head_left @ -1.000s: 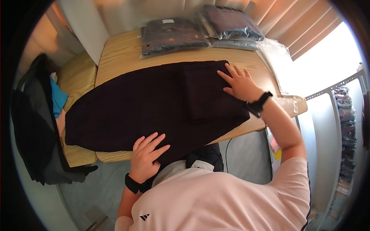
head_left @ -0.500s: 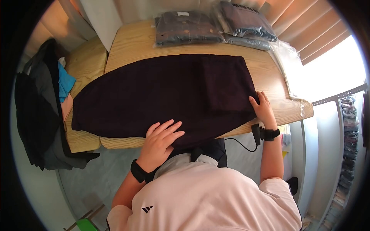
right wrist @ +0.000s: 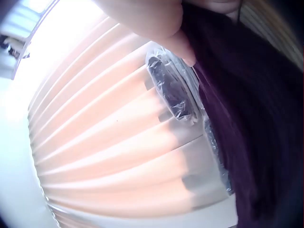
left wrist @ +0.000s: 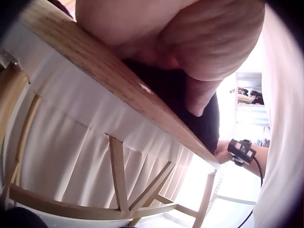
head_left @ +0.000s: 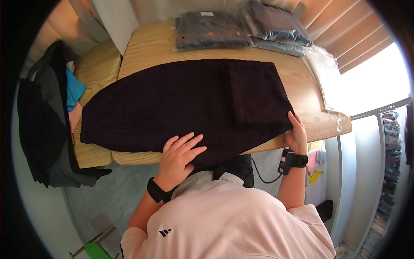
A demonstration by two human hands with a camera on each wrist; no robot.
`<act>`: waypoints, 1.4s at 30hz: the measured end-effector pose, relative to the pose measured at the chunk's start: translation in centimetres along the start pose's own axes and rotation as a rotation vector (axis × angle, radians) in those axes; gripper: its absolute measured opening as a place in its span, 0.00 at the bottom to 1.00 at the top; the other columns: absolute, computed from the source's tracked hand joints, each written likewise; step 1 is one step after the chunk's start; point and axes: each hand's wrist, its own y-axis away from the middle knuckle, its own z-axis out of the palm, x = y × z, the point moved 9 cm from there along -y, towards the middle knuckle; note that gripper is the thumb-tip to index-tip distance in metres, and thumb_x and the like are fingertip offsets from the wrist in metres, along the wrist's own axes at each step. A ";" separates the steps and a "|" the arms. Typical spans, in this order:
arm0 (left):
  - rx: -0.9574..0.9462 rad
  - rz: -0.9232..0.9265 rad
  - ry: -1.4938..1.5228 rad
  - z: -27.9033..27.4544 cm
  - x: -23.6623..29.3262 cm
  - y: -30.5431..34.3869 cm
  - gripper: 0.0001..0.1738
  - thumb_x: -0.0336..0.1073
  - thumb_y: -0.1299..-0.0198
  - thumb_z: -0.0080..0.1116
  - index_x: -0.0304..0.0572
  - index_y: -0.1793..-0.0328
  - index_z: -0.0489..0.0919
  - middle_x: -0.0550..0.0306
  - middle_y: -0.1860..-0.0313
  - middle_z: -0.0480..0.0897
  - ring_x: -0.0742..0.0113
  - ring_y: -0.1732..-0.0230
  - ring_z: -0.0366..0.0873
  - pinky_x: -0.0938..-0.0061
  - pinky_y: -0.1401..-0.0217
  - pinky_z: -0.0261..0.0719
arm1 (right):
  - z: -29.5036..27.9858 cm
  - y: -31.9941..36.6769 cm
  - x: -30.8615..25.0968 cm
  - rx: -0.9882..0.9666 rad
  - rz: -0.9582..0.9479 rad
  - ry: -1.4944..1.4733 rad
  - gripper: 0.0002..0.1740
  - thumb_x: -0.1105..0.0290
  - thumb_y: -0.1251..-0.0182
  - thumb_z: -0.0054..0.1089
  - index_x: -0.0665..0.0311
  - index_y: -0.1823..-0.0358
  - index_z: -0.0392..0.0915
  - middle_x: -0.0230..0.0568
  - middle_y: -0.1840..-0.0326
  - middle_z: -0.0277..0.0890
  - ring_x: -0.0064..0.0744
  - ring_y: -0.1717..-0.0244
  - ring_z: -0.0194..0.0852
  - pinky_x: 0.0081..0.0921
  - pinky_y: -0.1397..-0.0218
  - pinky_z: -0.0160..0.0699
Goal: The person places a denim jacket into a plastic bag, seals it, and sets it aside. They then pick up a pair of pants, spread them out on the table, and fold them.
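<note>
A dark purple garment (head_left: 172,103) lies spread across the wooden table, with a squarish folded section (head_left: 258,95) at its right end. My left hand (head_left: 179,157) rests on the garment's near edge, fingers straight and slightly spread. At the near right corner, my right hand (head_left: 296,136) pinches the cloth, thumb on top and the other fingers tucked beneath. In the right wrist view the purple cloth (right wrist: 251,118) rises at the thumb (right wrist: 187,52). Part of the garment hangs over the front edge between the hands, against the person's body.
Clear-bagged folded clothes (head_left: 211,32) lie along the back of the table (head_left: 146,43), with another bagged stack (head_left: 280,26) beside them. Dark clothes (head_left: 43,129) hang over the left end, near a blue cloth (head_left: 75,90). A shelf of packed items (head_left: 391,151) stands at right.
My right hand has moved from lying flat on the folded section down to the near right corner and now grips it. The left hand has stayed on the near edge. The camera view has shifted slightly.
</note>
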 end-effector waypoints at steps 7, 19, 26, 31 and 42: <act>0.000 -0.090 0.144 -0.5 -0.9 -0.5 0.26 0.22 0.56 0.61 0.44 0.46 0.75 0.55 0.36 0.75 0.55 0.32 0.67 0.57 0.30 0.57 | 8.1 5.9 -7.3 -0.098 -0.755 1.120 0.18 0.74 0.49 0.68 0.64 0.54 0.79 0.45 0.42 0.74 0.45 0.38 0.69 0.37 0.33 0.62; 0.206 -0.313 0.052 -2.5 -3.2 -2.3 0.23 0.39 0.37 0.57 0.27 0.44 0.71 0.36 0.51 0.77 0.43 0.50 0.76 0.62 0.47 0.73 | 12.9 7.0 -1.6 -0.668 -0.805 1.469 0.14 0.69 0.56 0.71 0.66 0.66 0.82 0.40 0.49 0.78 0.43 0.44 0.71 0.35 0.40 0.69; 0.129 -0.441 0.065 -2.4 -3.5 -3.2 0.20 0.35 0.37 0.55 0.37 0.40 0.70 0.40 0.54 0.79 0.45 0.52 0.77 0.60 0.49 0.75 | 13.6 5.6 -2.0 -0.513 -0.727 1.444 0.13 0.67 0.48 0.69 0.67 0.66 0.78 0.41 0.62 0.80 0.44 0.54 0.74 0.36 0.52 0.73; 0.133 -0.344 0.104 -1.7 -4.3 -2.3 0.20 0.33 0.39 0.58 0.36 0.42 0.71 0.43 0.55 0.79 0.52 0.51 0.77 0.65 0.46 0.73 | 16.0 5.8 -1.0 -0.508 -0.710 1.714 0.20 0.62 0.50 0.71 0.62 0.61 0.73 0.40 0.65 0.75 0.44 0.57 0.74 0.36 0.56 0.74; 0.125 -0.356 0.224 -2.0 -4.2 -2.4 0.17 0.32 0.39 0.57 0.35 0.46 0.70 0.44 0.54 0.78 0.53 0.50 0.77 0.67 0.46 0.73 | 17.0 5.9 0.7 -0.480 -0.948 1.986 0.15 0.67 0.50 0.67 0.60 0.65 0.70 0.40 0.69 0.72 0.42 0.67 0.76 0.34 0.66 0.77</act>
